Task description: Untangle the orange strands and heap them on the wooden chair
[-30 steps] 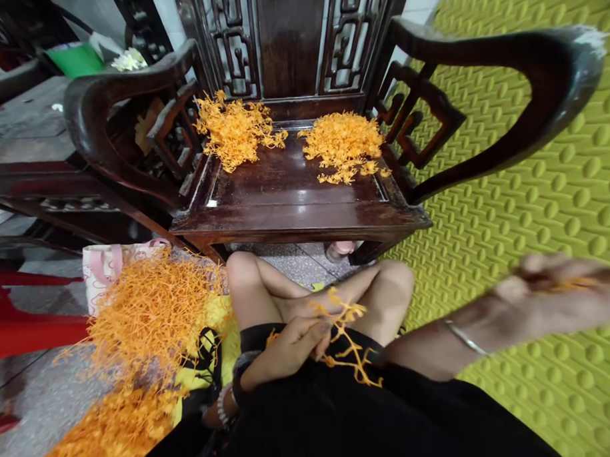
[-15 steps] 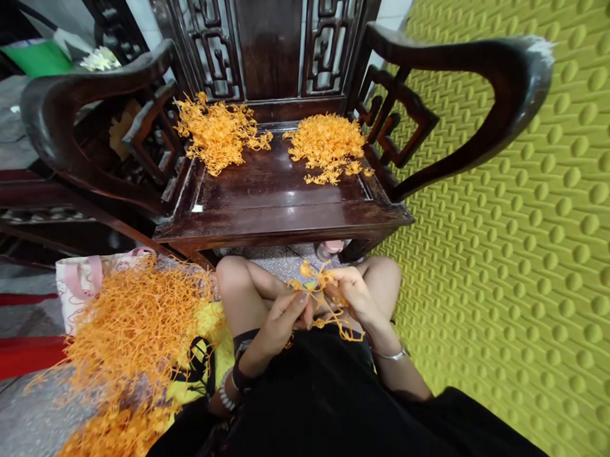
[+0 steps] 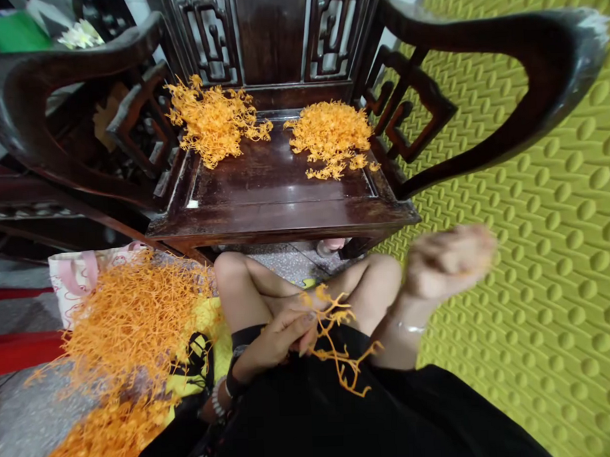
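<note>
Over my lap, my left hand (image 3: pixel 285 334) is closed, pinching an orange branched strand (image 3: pixel 334 351). The strand's thin twigs hang out to the right over my dark clothing. My right hand (image 3: pixel 449 260) is raised to the right, above the yellow-green padding and apart from the strand. Motion blurs its fingers, and whether anything is in them does not show. Left of my knee lies a large heap of long orange strands (image 3: pixel 138 321). Two piles of short orange pieces rest on the chair seat, a left pile (image 3: pixel 216 121) and a right pile (image 3: pixel 332 134).
A dark carved wooden chair (image 3: pixel 284 216) stands in front of me, its curved arms reaching out on both sides. Textured yellow-green padding (image 3: pixel 537 280) fills the right side. A white and pink bag (image 3: pixel 69 283) is behind the heap. Another orange pile (image 3: pixel 102 442) lies lower left.
My right hand has left the strand and swung right and up. My left hand still holds the strand, which now hangs out farther. The view has shifted slightly.
</note>
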Available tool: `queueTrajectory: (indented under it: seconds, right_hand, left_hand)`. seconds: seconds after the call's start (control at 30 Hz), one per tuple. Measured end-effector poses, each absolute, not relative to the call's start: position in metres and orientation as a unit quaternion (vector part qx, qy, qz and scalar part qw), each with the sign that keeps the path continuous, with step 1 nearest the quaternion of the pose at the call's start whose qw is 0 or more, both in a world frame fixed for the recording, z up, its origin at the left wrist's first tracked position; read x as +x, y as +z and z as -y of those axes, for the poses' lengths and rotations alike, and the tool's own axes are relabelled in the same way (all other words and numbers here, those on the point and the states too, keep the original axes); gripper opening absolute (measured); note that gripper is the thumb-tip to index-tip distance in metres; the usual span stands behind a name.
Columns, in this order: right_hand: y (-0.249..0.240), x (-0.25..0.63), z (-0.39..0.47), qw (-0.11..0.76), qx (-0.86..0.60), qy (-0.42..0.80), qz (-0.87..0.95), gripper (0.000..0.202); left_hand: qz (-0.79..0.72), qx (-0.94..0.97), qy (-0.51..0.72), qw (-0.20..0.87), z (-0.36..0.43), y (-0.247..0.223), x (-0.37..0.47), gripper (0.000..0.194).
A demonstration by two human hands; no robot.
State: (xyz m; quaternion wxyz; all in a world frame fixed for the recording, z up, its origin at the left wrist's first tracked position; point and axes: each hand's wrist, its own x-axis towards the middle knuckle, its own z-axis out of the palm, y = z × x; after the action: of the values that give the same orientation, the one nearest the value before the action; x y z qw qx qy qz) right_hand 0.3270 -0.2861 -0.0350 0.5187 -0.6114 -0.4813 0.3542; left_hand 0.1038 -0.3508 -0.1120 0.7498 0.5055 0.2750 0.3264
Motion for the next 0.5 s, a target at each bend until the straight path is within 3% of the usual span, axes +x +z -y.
queueTrajectory:
  seconds: [0.07, 0.13, 0.2, 0.27, 0.3, 0.43, 0.5]
  right_hand:
    - [-0.022, 0.352, 0.263, 0.697, -0.469, 0.272, 0.47, 0.058]
    - [-0.014, 0.365, 0.228, 0.751, -0.317, 0.317, 0.485, 0.065]
    - [-0.013, 0.364, 0.18, 0.677, -0.341, 0.366, 0.539, 0.055]
    - [-0.018, 0.356, 0.129, 0.596, -0.45, 0.24, 0.62, 0.046]
    - [-0.022, 0.351, 0.106, 0.499, -0.518, 0.162, 0.676, 0.044]
    - [-0.042, 0.336, 0.045, 0.234, -0.646, 0.058, 0.724, 0.024]
    - [-0.05, 0.332, 0.035, 0.138, -0.691, -0.009, 0.71, 0.027]
  left_hand:
    - [-0.299, 0.446, 0.361, 0.763, 0.351, -0.12, 0.101, 0.058]
    - [-0.327, 0.398, 0.407, 0.754, 0.346, -0.124, 0.101, 0.058]
    - [-0.331, 0.391, 0.437, 0.74, 0.336, -0.122, 0.101, 0.059]
    - [-0.315, 0.406, 0.446, 0.733, 0.323, -0.115, 0.103, 0.059]
    - [-0.306, 0.416, 0.447, 0.73, 0.317, -0.111, 0.104, 0.059]
    - [-0.289, 0.427, 0.454, 0.726, 0.3, -0.099, 0.108, 0.059]
    - [-0.29, 0.409, 0.463, 0.731, 0.297, -0.099, 0.108, 0.059]
